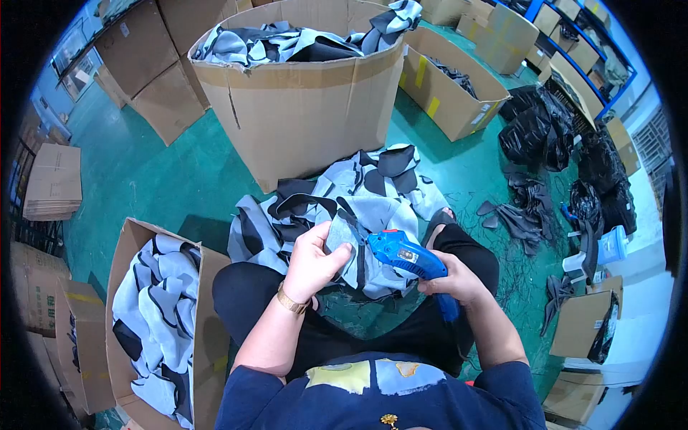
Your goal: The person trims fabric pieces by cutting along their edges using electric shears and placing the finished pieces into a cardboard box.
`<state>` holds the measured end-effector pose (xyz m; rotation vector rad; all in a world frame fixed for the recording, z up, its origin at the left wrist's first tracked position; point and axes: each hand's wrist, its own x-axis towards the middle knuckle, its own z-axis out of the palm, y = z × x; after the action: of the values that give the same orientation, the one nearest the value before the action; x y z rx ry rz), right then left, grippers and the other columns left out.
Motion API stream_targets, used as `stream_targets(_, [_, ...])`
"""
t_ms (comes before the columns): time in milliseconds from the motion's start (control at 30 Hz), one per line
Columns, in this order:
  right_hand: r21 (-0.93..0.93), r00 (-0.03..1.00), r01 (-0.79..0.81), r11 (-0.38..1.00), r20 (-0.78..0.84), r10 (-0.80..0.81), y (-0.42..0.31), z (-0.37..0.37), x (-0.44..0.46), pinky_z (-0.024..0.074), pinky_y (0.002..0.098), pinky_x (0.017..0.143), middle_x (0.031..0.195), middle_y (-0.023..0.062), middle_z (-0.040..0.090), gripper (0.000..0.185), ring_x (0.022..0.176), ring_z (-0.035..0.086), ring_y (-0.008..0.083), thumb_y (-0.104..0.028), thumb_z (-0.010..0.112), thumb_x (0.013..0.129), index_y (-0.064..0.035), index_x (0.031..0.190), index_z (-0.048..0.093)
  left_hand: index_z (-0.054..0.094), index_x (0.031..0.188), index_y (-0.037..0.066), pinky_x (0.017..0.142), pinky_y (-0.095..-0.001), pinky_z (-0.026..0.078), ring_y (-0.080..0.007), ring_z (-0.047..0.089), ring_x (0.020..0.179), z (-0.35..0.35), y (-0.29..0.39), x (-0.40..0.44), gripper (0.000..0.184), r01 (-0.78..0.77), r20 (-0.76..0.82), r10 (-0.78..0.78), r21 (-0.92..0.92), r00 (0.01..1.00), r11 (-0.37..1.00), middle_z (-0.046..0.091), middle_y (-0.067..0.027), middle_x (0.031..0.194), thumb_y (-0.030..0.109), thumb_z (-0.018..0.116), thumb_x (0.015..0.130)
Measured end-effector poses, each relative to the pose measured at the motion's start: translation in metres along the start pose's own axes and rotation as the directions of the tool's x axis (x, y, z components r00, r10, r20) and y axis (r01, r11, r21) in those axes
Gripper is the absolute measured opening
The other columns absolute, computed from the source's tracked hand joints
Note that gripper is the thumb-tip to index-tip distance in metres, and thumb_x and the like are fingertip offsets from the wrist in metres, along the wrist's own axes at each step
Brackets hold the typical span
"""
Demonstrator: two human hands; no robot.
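Observation:
My right hand [459, 281] is wrapped around the handle of a blue electric fabric cutter [405, 256] with a red part on top. Its front end points left, at the edge of a grey fabric piece [342, 233]. My left hand [315, 259] pinches that piece between thumb and fingers. Exactly where the cutter's tip meets the fabric is hard to make out. Below and beyond both hands, a heap of grey and black fabric pieces [387, 211] lies on the floor between my legs.
A tall cardboard box [308, 115] full of fabric stands ahead. Another fabric-filled box [213, 315] is at my left, and a long box [444, 107] sits at the back right. Black plastic bags [534, 129] and dark scraps [527, 211] lie on the green floor at right.

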<state>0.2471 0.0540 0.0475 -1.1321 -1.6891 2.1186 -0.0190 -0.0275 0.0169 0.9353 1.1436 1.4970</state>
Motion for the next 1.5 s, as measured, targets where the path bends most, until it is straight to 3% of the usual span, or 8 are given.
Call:
stream_targets(500, [0.025,0.998,0.003,1.000,0.070,-0.005,0.003,-0.007,0.000,0.0464,0.0246,0.071,0.093,0.0028,0.062,0.051,0.078,0.059,0.0098,-0.009,0.072,0.068,0.0010,0.116,0.057,0.061,0.104,-0.001,0.062,-0.0201,0.044,-0.0022,0.050,0.069,-0.003,0.011,-0.002,0.030,0.087,0.171,-0.107,0.123,0.979,0.989,0.058,0.0046,0.081,0.002,0.058,0.074])
stream_targets(700, [0.024,0.998,0.059,0.998,0.013,-0.059,-0.005,0.000,0.005,0.0467,0.0253,0.068,0.091,0.0026,0.061,0.049,0.076,0.057,0.0106,-0.009,0.074,0.067,0.0003,0.112,0.058,0.061,0.103,0.001,0.069,-0.0202,0.045,-0.0025,0.051,0.077,-0.006,0.002,0.000,0.029,0.194,0.274,-0.221,0.124,0.936,0.973,0.059,0.0046,0.086,0.002,0.056,0.075])
stream_targets(733, [0.050,0.998,0.065,0.997,-0.002,-0.065,-0.007,0.001,0.006,0.0466,0.0254,0.067,0.089,0.0025,0.061,0.048,0.074,0.057,0.0107,-0.009,0.074,0.066,0.0002,0.111,0.058,0.061,0.105,0.000,0.071,-0.0192,0.044,-0.0018,0.052,0.077,0.001,0.007,0.000,0.029,0.141,0.256,-0.146,0.038,0.956,0.989,0.061,0.0048,0.088,0.001,0.055,0.077])
stream_targets(867, [0.156,0.994,0.099,0.983,-0.064,-0.090,-0.001,-0.007,0.012,0.0460,0.0252,0.065,0.080,0.0024,0.059,0.045,0.068,0.057,0.0112,-0.008,0.074,0.065,-0.0006,0.106,0.058,0.060,0.108,0.000,0.073,-0.0203,0.046,-0.0055,0.058,0.079,0.002,0.000,0.004,0.027,0.192,0.136,-0.175,-0.120,0.975,0.974,0.064,0.0001,0.094,-0.004,0.053,0.082])
stream_targets(1100, [0.080,0.989,0.090,0.993,-0.124,-0.079,0.000,0.000,0.000,0.0459,0.0250,0.064,0.079,0.0016,0.059,0.045,0.068,0.057,0.0107,-0.008,0.074,0.065,-0.0001,0.107,0.058,0.059,0.108,-0.001,0.073,-0.0200,0.045,-0.0042,0.056,0.080,0.003,-0.008,0.011,0.019,0.163,-0.023,-0.177,-0.288,0.984,0.944,0.064,-0.0002,0.094,0.008,0.053,0.093])
stream_targets(1267, [0.018,0.997,0.043,0.999,-0.068,-0.042,0.002,0.012,-0.009,0.0452,0.0247,0.074,0.089,0.0013,0.061,0.045,0.078,0.056,0.0096,-0.006,0.073,0.068,0.0008,0.110,0.059,0.059,0.104,0.000,0.070,-0.0202,0.045,-0.0032,0.055,0.076,0.001,-0.011,0.012,0.016,0.110,-0.075,-0.138,-0.296,0.988,0.949,0.063,0.0007,0.090,0.011,0.055,0.093])
stream_targets(1367, [-0.021,0.991,0.103,0.994,-0.083,-0.105,0.008,0.019,-0.005,0.0466,0.0247,0.072,0.088,0.0022,0.062,0.047,0.077,0.058,0.0101,-0.006,0.072,0.066,0.0007,0.111,0.058,0.060,0.103,0.000,0.069,-0.0198,0.045,-0.0029,0.055,0.075,0.002,-0.011,0.012,0.014,0.096,-0.076,-0.122,-0.283,0.990,0.954,0.063,0.0009,0.089,0.010,0.057,0.093])
stream_targets(1500, [0.018,0.997,0.040,0.999,-0.073,-0.038,0.009,0.017,-0.005,0.0461,0.0253,0.074,0.090,0.0033,0.062,0.046,0.079,0.058,0.0108,-0.006,0.070,0.068,0.0008,0.111,0.058,0.060,0.102,0.000,0.068,-0.0192,0.045,-0.0026,0.054,0.075,0.004,-0.012,0.008,0.013,0.077,-0.079,-0.100,-0.253,0.992,0.964,0.063,0.0012,0.088,0.009,0.058,0.092])
